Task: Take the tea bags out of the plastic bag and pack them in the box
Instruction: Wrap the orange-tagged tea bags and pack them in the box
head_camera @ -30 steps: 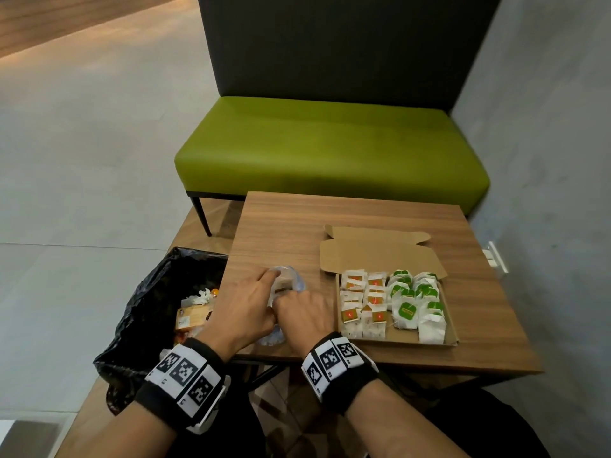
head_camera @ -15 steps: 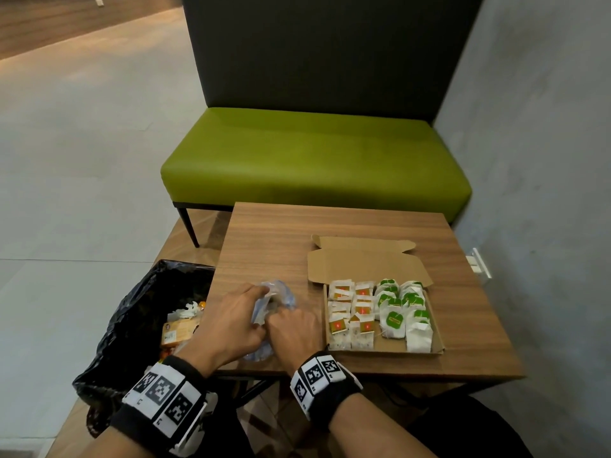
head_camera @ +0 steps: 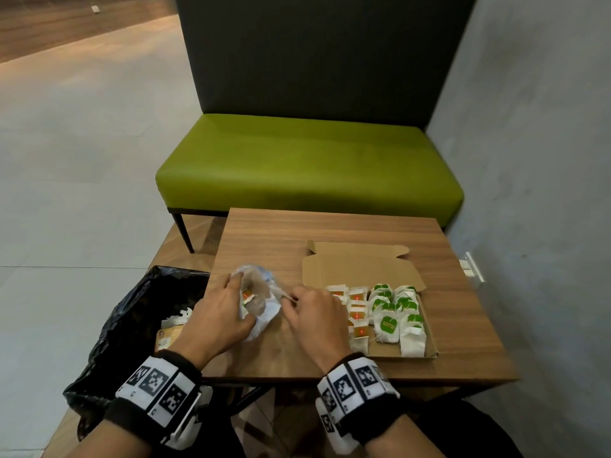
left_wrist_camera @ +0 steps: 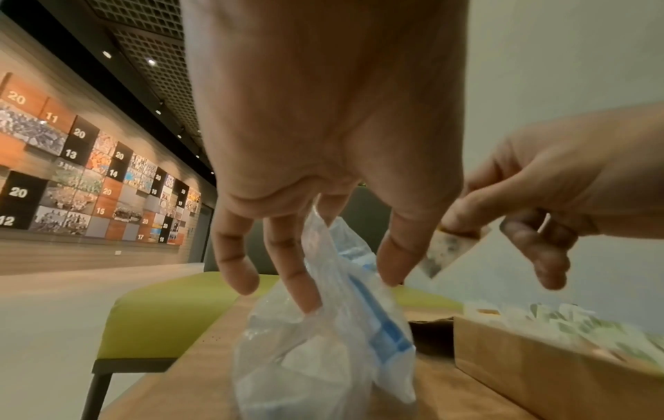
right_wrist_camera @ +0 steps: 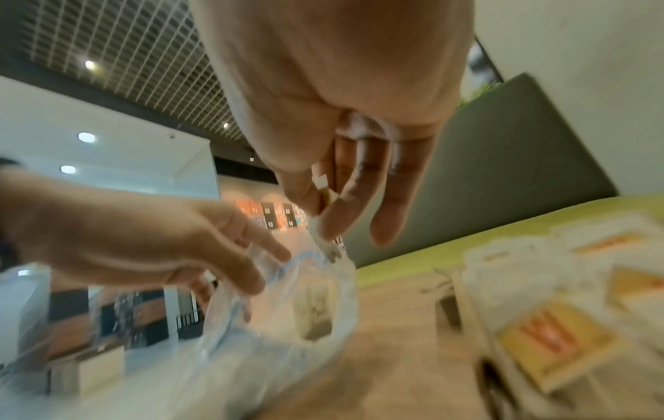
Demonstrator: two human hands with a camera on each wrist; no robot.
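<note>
On the wooden table (head_camera: 264, 249) a clear plastic bag (head_camera: 261, 312) lies crumpled. My left hand (head_camera: 231, 300) grips it between thumb and fingers, and a tea bag with an orange tag (head_camera: 247, 296) shows inside. My right hand (head_camera: 292, 297) is just right of the bag's mouth. It pinches a tea bag (left_wrist_camera: 449, 250) between thumb and forefinger, clear of the plastic. The open cardboard box (head_camera: 429, 345) sits to the right. It holds rows of orange-labelled tea bags (head_camera: 358, 314) and green-labelled tea bags (head_camera: 388, 325).
The box's lid flap (head_camera: 360, 269) lies flat behind it. A bin lined with a black bag (head_camera: 132, 309) stands left of the table, with packaging inside. A green bench (head_camera: 307, 166) is beyond the table, and a grey wall (head_camera: 529, 193) runs along the right.
My right hand has come away from the plastic bag toward the right with a tea bag pinched in it. The bag's mouth has spread open under my left hand.
</note>
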